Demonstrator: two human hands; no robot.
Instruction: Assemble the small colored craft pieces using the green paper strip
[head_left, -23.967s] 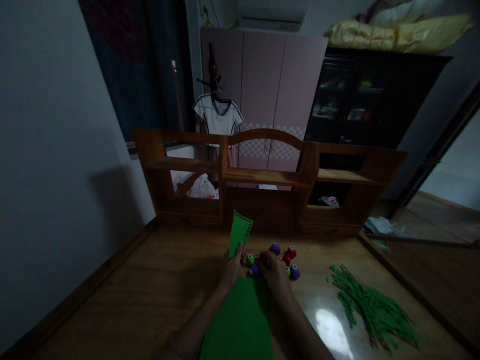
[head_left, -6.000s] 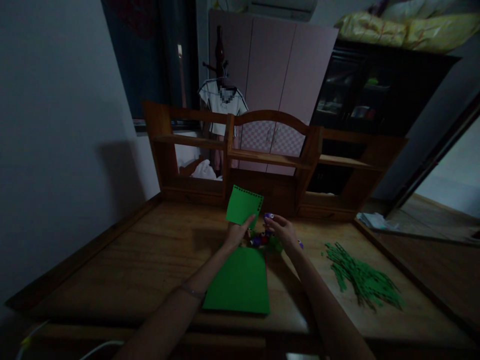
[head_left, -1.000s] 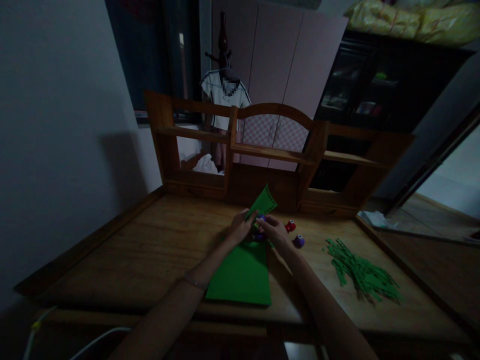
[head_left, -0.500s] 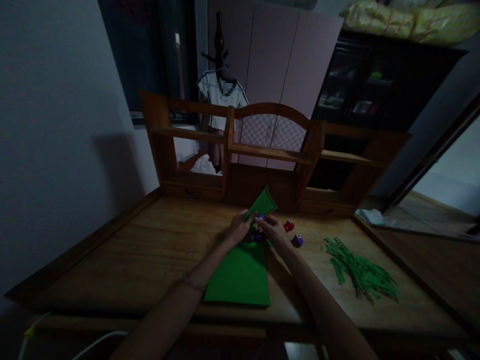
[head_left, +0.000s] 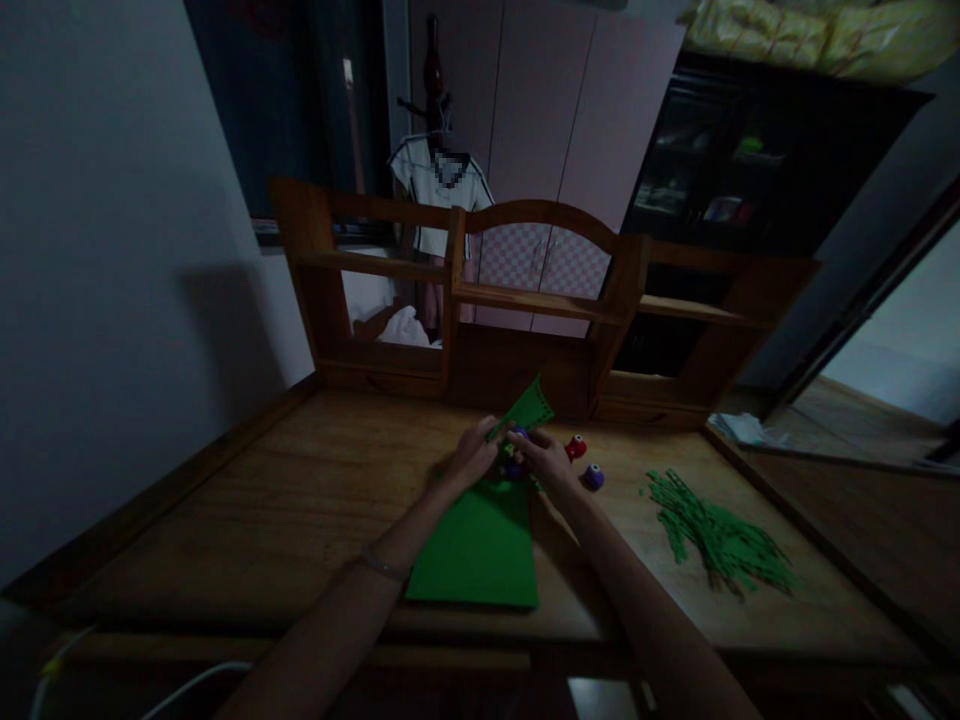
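Observation:
In the head view my left hand [head_left: 477,450] is closed on a narrow piece of green paper [head_left: 531,406] that points up and away, a row of small holes along its far edge. My right hand [head_left: 546,456] is closed around a small purple paper punch [head_left: 517,437] at the paper's near side; its fingers partly hide the punch. Both hands are close together above a stack of green paper [head_left: 476,550]. Just right of my right hand stand a red punch [head_left: 576,447] and another purple punch [head_left: 594,477].
A heap of cut green paper strips [head_left: 716,530] lies on the right of the wooden desk [head_left: 330,490]. A wooden shelf unit [head_left: 540,295] rises along the desk's back edge. White cables [head_left: 199,685] hang at the lower left.
Both hands stay almost in place with the paper and the punch between them. The whole view has shifted slightly; the things on the desk lie as before.

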